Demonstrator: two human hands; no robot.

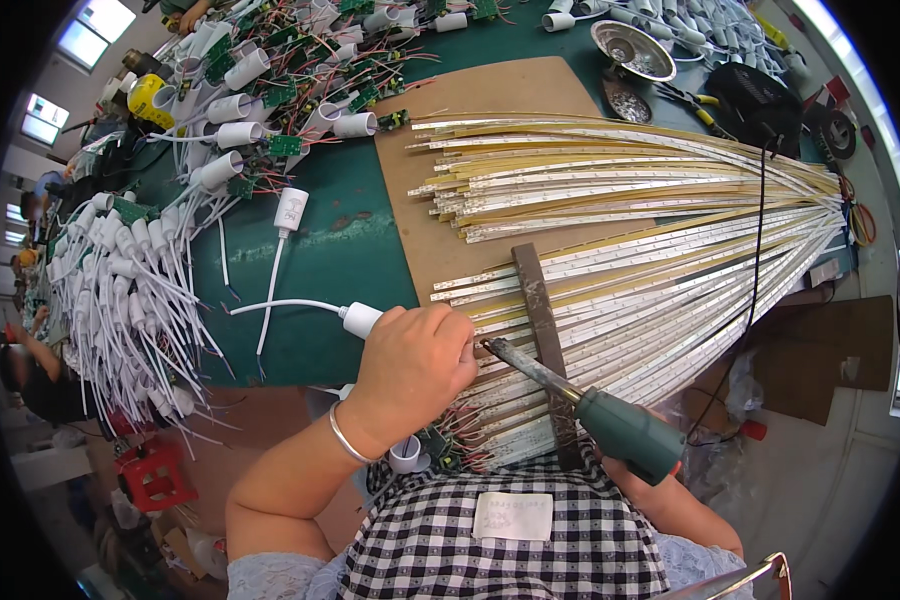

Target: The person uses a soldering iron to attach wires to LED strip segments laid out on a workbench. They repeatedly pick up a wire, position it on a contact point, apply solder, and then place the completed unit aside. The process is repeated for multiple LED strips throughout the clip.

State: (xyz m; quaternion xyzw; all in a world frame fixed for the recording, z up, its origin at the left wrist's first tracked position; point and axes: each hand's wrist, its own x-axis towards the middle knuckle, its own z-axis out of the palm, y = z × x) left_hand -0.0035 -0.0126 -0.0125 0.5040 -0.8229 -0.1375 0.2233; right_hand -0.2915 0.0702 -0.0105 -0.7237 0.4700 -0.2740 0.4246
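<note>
My left hand is closed, a silver bangle at its wrist. From behind its fingers sticks a white cylindrical plastic housing with a white cord trailing left. What the fingertips pinch is hidden. My right hand, mostly covered by the handle, grips a soldering iron with a green handle. The iron's dark tip points left, close beside my left fingertips, over the ends of white LED strips. A brown metal bar lies across these strips. Red wires and green circuit boards show at the nearest strip ends.
A second bundle of LED strips lies on a brown board. White housings with cords hang over the left table edge; more are piled behind. A metal bowl and pliers are at the back. A black cable hangs right.
</note>
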